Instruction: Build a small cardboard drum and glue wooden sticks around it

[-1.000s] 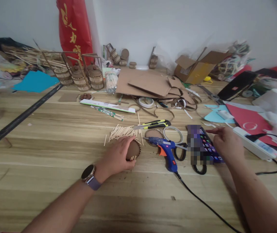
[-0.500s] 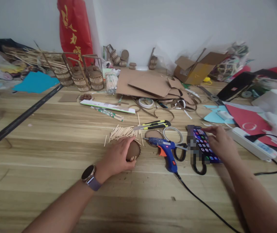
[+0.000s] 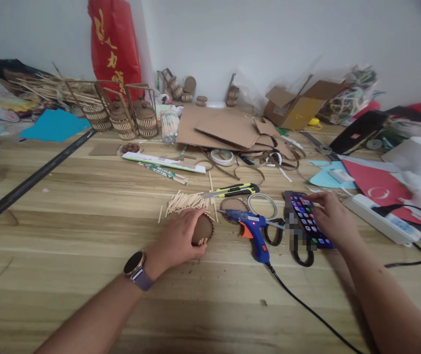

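My left hand (image 3: 181,236), with a watch on its wrist, curves its thumb and fingers around a round brown cardboard base (image 3: 203,230). A corrugated rim edges the base, and a few short stick pieces stand at its near side. My right hand (image 3: 334,219) is over a lit phone (image 3: 312,223), its index finger stretched to the upper part of the screen and nothing held. A blue glue gun (image 3: 255,228) lies between my hands. A pile of short wooden sticks (image 3: 186,200) lies just beyond my left hand. A second cardboard disc (image 3: 234,203) lies behind the glue gun's nozzle.
A yellow-black utility knife (image 3: 238,190), a white tape roll (image 3: 262,205) and black-handled scissors (image 3: 304,256) lie nearby. Cardboard sheets (image 3: 218,125) are stacked farther back. Small stick baskets (image 3: 146,120) stand at back left. A power strip (image 3: 383,219) is on the right; the glue gun's cable (image 3: 306,305) runs toward me.
My right hand has shifted slightly left across the phone, its index finger still at the screen's upper part. My left hand stays around the cardboard base.
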